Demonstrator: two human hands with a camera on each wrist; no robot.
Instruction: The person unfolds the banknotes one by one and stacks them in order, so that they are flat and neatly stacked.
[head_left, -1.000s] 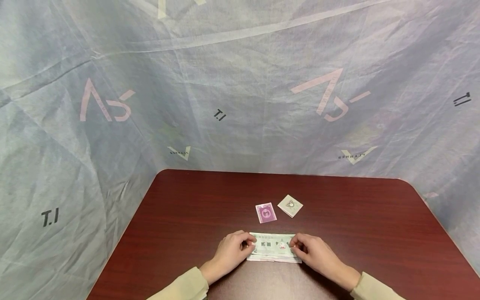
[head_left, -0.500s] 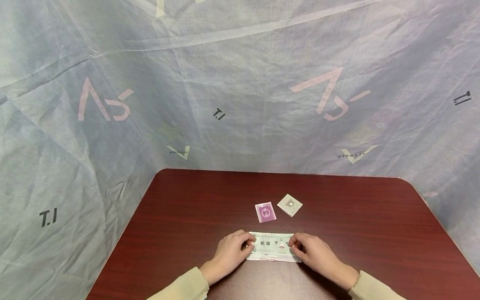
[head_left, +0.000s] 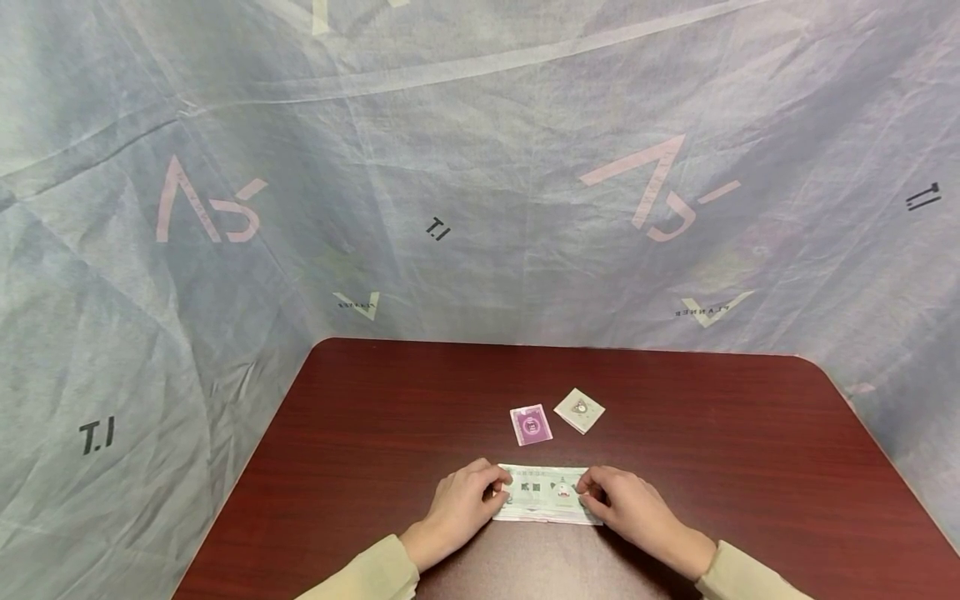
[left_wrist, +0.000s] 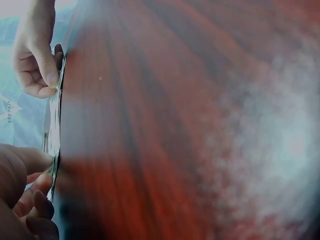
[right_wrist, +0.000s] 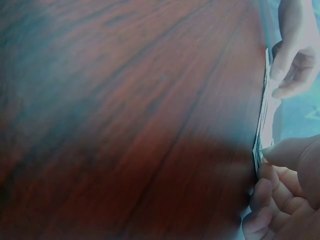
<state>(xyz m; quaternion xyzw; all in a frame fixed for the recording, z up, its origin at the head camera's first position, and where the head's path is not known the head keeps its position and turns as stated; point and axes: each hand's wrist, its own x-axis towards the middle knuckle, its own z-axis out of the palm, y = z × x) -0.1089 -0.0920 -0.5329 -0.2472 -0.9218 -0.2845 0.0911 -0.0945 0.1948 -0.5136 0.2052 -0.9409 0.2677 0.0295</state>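
Observation:
A stack of green-and-white banknotes (head_left: 542,493) lies lengthwise near the front of the table, its lower sheets showing along the near edge. My left hand (head_left: 461,502) pinches the left end between thumb and fingers. At the opposite end, my right hand (head_left: 636,505) pinches the notes the same way. Seen edge-on in the left wrist view, the stack (left_wrist: 55,120) is a thin layered strip close to the tabletop. The right wrist view also shows several sheet edges in the stack (right_wrist: 265,115) beside the right thumb.
Beyond the stack lie a folded purple note (head_left: 532,426) and, to its right, a folded pale note (head_left: 580,412) turned cornerwise. The dark red wooden table (head_left: 375,400) has rounded far corners. Grey printed cloth (head_left: 480,167) hangs behind it and at both sides.

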